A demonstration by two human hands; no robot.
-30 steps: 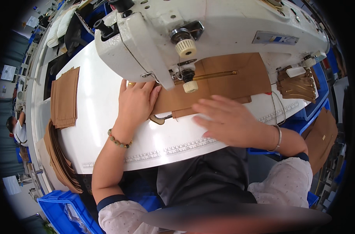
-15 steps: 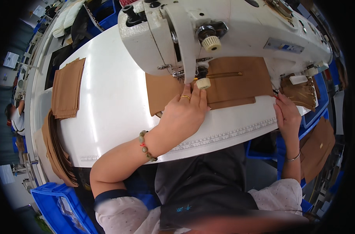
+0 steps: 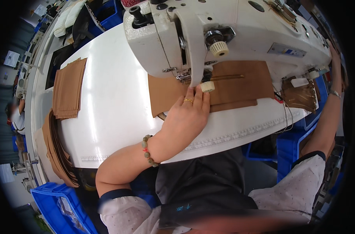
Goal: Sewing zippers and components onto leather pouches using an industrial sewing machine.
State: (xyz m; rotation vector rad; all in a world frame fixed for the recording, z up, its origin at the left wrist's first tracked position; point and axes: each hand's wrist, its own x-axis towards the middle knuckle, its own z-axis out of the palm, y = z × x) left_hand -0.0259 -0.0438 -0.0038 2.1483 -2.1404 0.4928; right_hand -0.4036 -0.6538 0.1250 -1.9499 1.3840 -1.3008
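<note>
My left hand [image 3: 187, 117] lies with its fingers stretched out on a brown leather-like panel [image 3: 240, 87], close to the needle area of a white sewing machine [image 3: 240, 31]. A zipper [image 3: 228, 77] runs along a slot in this panel, partly hidden behind the machine head. My right arm reaches up along the machine's far right end; the right hand [image 3: 336, 58] is at that end, its fingers hidden. A small dark tool with a red part [image 3: 278, 98] rests at the panel's right edge.
A stack of brown panels [image 3: 68, 89] lies on the white table [image 3: 107, 78] at left. More curved brown pieces [image 3: 56, 148] hang at its left edge. Brown pieces with zippers [image 3: 300, 95] sit at right. Blue crates [image 3: 62, 206] stand around the table; a person [image 3: 17, 117] works far left.
My right hand has left the small red-marked tool beside the panel and moved up and right to the machine's end. My left hand has stayed on the panel, shifting slightly in view.
</note>
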